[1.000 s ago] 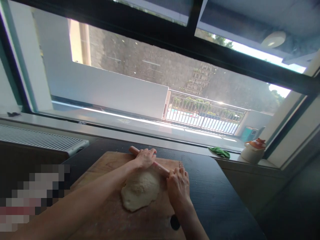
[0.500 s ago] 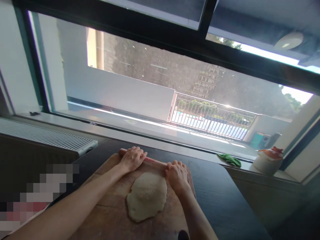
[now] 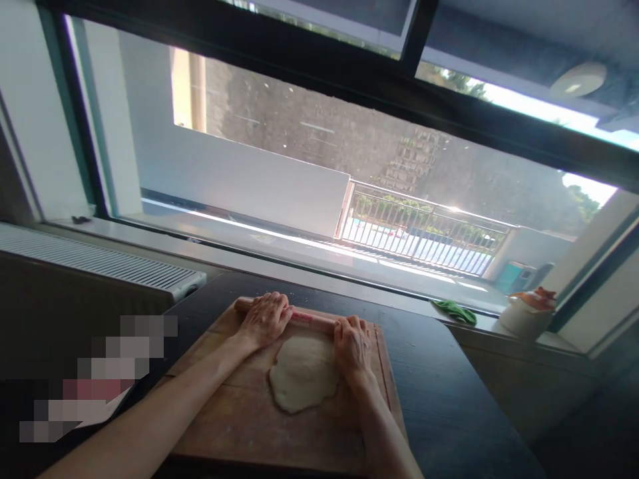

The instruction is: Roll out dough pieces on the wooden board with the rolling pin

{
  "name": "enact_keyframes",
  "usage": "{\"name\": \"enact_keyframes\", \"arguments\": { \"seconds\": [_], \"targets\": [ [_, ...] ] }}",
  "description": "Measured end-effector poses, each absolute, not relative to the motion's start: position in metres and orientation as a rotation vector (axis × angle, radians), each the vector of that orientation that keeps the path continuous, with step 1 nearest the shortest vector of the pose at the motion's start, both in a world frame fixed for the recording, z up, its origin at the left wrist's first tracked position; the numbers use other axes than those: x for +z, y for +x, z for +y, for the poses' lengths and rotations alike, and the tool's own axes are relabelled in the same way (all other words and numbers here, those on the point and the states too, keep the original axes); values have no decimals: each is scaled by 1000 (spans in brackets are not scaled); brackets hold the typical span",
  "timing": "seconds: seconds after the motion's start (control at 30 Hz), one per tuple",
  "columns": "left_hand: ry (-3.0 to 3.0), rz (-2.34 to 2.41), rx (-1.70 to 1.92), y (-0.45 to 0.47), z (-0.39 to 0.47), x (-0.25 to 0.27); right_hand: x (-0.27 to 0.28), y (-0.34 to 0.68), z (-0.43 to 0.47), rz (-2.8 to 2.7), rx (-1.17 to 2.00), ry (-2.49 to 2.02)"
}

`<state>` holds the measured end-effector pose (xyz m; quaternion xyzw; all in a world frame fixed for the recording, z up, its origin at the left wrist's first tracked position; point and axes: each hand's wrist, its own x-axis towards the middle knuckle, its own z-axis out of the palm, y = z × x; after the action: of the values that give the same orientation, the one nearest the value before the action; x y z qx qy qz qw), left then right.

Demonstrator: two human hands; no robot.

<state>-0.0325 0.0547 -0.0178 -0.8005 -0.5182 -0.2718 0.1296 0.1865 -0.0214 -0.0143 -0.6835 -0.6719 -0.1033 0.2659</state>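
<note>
Dough flattened on the wooden board, rolling pin just beyond its far edge, our left hand clamped near the pin's left end, our right hand on its right end, dark worktop beneath

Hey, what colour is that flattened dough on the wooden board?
The dough is a pale cream; the head view shows it best.

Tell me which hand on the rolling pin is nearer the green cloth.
The right hand, on the side toward the green cloth; the left hand holds the rolling pin nearer the radiator.
</note>
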Motion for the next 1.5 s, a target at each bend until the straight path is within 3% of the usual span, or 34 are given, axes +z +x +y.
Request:
{"name": "enact_keyframes", "arguments": {
  "seconds": [0.43,0.77,1.17,1.5],
  "targets": [
    [-2375,-1508,-810,-34,53,-14,-16,186,-19,-1826,-408,-1893],
    [-2320,-1647,-645,-9,80,-8,-2,197,5,-1833,-361,-2044],
    [-2331,-1583,-646,-21,49,-16,1,191,-23,-1853,-355,-2044],
    [-2351,-1747,-670,4,77,-5,-3,203,12,-1774,-355,-2080]
  ]
}}
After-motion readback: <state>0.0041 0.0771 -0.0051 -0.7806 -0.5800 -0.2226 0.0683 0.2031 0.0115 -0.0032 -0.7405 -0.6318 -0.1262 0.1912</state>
